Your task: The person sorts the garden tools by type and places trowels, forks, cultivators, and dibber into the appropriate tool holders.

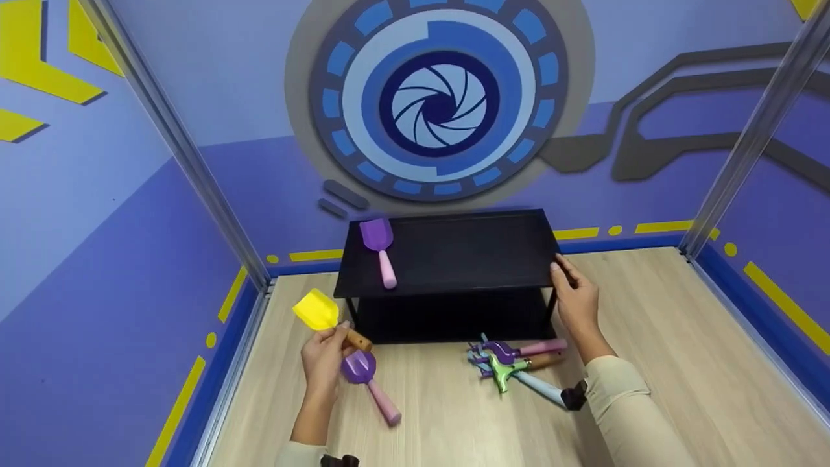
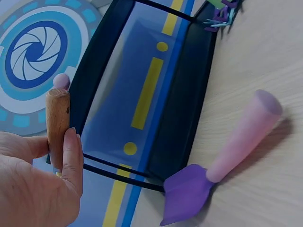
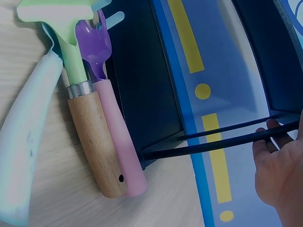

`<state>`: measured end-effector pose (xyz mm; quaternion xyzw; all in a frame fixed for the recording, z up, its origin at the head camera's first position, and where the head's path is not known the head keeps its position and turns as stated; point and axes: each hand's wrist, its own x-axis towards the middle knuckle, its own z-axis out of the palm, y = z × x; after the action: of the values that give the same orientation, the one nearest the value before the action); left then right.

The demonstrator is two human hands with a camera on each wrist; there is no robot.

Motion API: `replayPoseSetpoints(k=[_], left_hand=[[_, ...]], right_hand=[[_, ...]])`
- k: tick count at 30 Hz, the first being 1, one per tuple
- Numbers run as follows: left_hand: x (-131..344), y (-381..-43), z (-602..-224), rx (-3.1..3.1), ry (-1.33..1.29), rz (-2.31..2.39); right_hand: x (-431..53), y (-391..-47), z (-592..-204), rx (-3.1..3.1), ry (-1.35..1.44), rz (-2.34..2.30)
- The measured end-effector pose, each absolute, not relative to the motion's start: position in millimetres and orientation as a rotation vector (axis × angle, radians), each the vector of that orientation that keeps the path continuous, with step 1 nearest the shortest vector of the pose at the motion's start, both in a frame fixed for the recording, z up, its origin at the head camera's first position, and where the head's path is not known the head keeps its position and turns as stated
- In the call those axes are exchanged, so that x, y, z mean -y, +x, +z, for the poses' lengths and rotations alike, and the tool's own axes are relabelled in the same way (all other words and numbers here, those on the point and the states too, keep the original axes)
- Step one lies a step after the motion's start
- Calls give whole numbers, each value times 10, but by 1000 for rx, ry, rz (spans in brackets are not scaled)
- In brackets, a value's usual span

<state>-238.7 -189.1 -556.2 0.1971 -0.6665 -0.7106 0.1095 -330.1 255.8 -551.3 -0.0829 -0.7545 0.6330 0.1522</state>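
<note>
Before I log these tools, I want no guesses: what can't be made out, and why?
Blade of yellow scoop: left wrist view, mostly hidden by left hand.
Top of green tool: right wrist view, cut off by upper edge.
Head of blue tool: right wrist view, mostly behind green tool.

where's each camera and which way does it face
Head: on the head, looks forward and down at the black shelf; left hand, right hand and sleeves show.
Left wrist: on that wrist, looks at the yellow scoop's wooden handle and a purple scoop; that hand shows.
Right wrist: on that wrist, looks across a green tool to the shelf; that hand shows.
Both wrist views share the shelf.
</note>
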Motion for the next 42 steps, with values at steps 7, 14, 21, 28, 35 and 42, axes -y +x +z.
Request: replayPoseSetpoints(k=[7, 14, 21, 28, 35, 42], left_hand=[[1926, -2397, -5434, 1949, 558, -2071], [1894, -2434, -5276, 1966, 544, -2054], [1800, -2495, -5169, 1927, 475, -2114], [1693, -2559, -5063, 1885, 411, -2189], [1591, -2641, -5007, 1910, 374, -2194], [1445, -2685, -5000, 1909, 344, -2236]], right_hand=[[-2589, -3350, -5587, 2174, -227, 1777], [-2630, -3425, -5669, 2171, -171, 1706], [-2631, -3425, -5678, 2160, -157, 1719], [-2615, -3403, -5662, 2180, -181, 1724], [-2617, -3402, -5655, 2182, -180, 1717], [-2635, -3413, -5669, 2179, -141, 1699]])
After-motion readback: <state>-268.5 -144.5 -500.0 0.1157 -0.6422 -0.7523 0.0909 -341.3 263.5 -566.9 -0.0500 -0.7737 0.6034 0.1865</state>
